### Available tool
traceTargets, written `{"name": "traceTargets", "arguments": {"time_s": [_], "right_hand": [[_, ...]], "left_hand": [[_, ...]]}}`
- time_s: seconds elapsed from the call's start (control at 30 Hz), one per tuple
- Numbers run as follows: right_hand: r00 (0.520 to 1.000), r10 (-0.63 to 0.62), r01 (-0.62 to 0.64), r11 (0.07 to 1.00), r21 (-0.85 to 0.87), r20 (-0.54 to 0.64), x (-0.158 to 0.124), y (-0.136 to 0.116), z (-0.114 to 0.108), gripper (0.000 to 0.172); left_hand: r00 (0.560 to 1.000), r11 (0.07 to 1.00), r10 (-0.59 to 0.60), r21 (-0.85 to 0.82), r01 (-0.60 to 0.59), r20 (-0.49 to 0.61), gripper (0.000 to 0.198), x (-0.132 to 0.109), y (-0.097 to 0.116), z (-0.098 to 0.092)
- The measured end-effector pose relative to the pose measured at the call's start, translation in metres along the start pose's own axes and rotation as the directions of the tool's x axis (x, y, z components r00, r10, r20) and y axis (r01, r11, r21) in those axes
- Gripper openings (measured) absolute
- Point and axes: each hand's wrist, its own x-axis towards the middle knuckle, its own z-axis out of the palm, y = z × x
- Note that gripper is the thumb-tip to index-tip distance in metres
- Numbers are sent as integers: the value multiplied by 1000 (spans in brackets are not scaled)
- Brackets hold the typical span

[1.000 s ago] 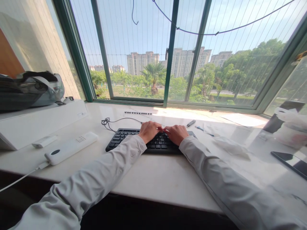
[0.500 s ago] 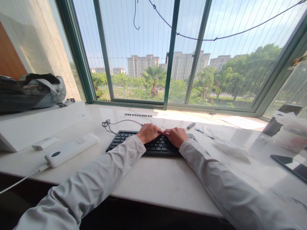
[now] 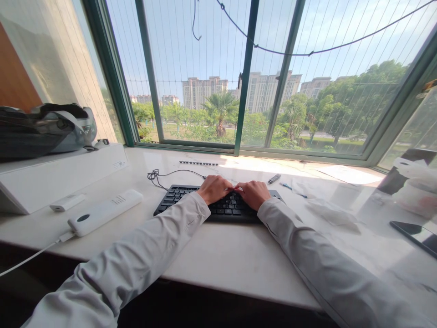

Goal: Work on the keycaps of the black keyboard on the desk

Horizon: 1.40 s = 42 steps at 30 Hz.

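A black keyboard (image 3: 177, 200) lies on the white stone ledge (image 3: 221, 255) before the window. Both my hands rest on its middle keys, side by side and nearly touching. My left hand (image 3: 214, 188) has its fingers curved down onto the keys, holding nothing. My right hand (image 3: 253, 193) lies the same way just to its right. Both arms are in pale long sleeves. The keyboard's thin black cable (image 3: 155, 175) coils behind its left end.
At the left are a white oblong device (image 3: 104, 212) on a cable, a small white stick (image 3: 67, 202), and a white box (image 3: 58, 175) with a grey bag (image 3: 44, 130) on top. A pen (image 3: 274, 178), clear plastic (image 3: 332, 212) and a dark phone (image 3: 414, 233) lie to the right.
The view has shifted slightly; my hands stay on the keyboard's middle with only small finger movement.
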Motion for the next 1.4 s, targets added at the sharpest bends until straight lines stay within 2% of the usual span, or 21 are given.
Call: {"name": "traceTargets", "arguments": {"time_s": [0.2, 0.4, 0.8, 1.0, 1.17, 1.4], "right_hand": [[1000, -4, 4, 1000, -15, 13, -1, -1, -2, 42], [999, -46, 46, 999, 5, -16, 0, 2, 1, 42], [998, -63, 63, 998, -13, -9, 1, 3, 1, 41], [993, -116, 116, 993, -2, 7, 0, 5, -1, 42], [992, -116, 116, 993, 9, 47, -1, 6, -4, 43], [983, -160, 167, 983, -81, 89, -1, -2, -16, 45]], "left_hand": [[999, 999, 31, 10, -31, 26, 34, 2, 1, -2], [995, 997, 65, 42, -69, 74, 30, 2, 2, -6], [992, 992, 102, 63, -107, 77, 28, 0, 4, -9], [994, 995, 58, 70, -65, 93, 35, 0, 3, -10], [987, 998, 33, 43, -40, 154, 34, 3, -1, -10], [981, 996, 41, 71, -55, 189, 33, 6, 6, -13]]}}
